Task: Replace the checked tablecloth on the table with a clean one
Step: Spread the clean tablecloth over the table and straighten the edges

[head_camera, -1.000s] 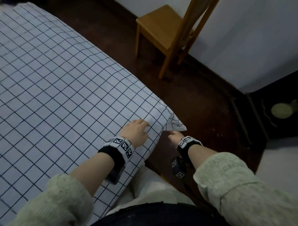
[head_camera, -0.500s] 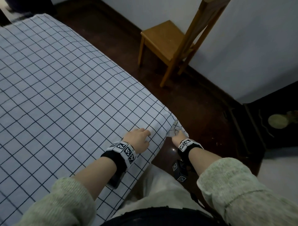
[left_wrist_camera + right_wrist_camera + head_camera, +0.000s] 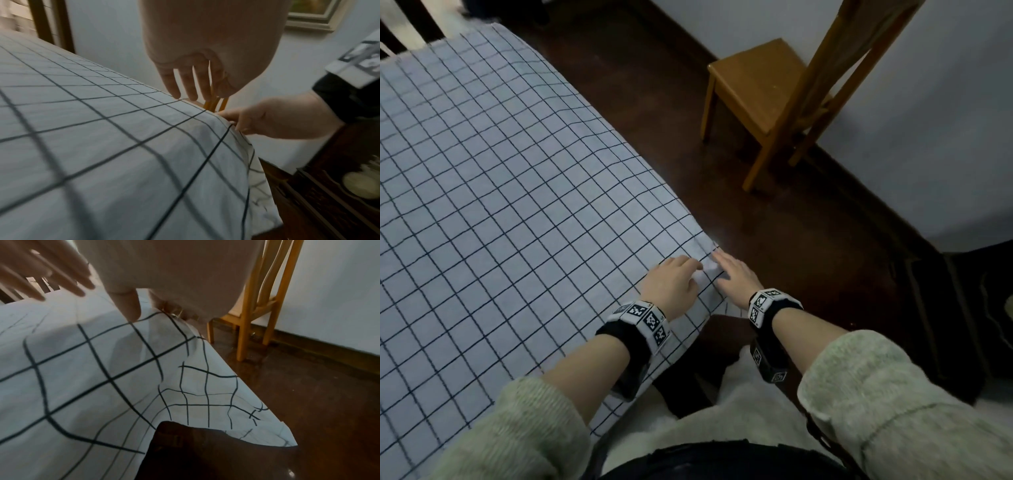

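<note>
The checked tablecloth (image 3: 517,205) covers the table, white with thin dark lines. Both hands are at its near right corner. My left hand (image 3: 686,270) lies on top of the cloth, its straight, spread fingers (image 3: 191,87) touching it just inside the edge. My right hand (image 3: 726,270) rests on the very corner, fingers stretched forward. In the right wrist view its thumb (image 3: 129,306) presses down on the cloth (image 3: 82,369), and the other fingers are hidden past the edge. The corner flap (image 3: 216,402) hangs loose below the hand. No second cloth is in view.
A wooden chair (image 3: 756,89) stands by the white wall, beyond the corner. Dark brown floor (image 3: 808,240) lies between the table and the chair. A low dark cabinet (image 3: 962,308) stands at the right. Something dark (image 3: 205,451) shows under the corner.
My right hand has let go of the hanging corner flap and come up onto the table corner. The left hand has stayed on the cloth beside it.
</note>
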